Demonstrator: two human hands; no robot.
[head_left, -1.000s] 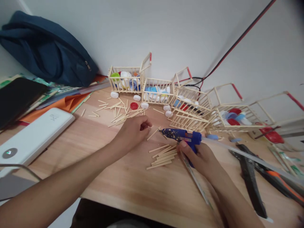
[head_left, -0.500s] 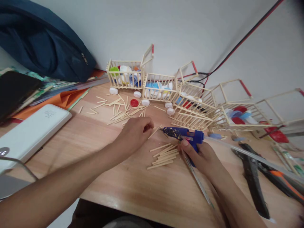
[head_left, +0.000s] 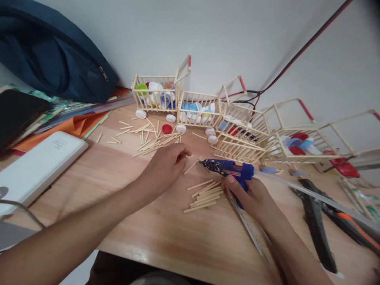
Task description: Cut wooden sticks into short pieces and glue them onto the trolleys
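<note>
My right hand (head_left: 252,194) is wrapped round the handle of a blue glue gun (head_left: 227,168), its nozzle pointing left. A long clear glue stick (head_left: 297,186) runs out of its rear. Just under the nozzle tip lies a short wooden stick (head_left: 191,166); whether they touch I cannot tell. My left hand (head_left: 164,164) is just left of that stick, fingers curled together; anything in them is hidden. Below the gun, a row of wooden sticks (head_left: 204,196) lies on the table. A thin flat strip (head_left: 247,225) extends from beneath my right hand.
Several small stick-built carts (head_left: 154,107) filled with bottle caps line the wall. Loose sticks (head_left: 148,144) and a red cap (head_left: 166,129) lie before them. Black pliers (head_left: 317,225) are at right; a white power bank (head_left: 44,170) and dark blue bag (head_left: 59,51) at left.
My left hand has shifted very slightly up and left, with its fingertips a little more extended. The glue gun stays almost where it was.
</note>
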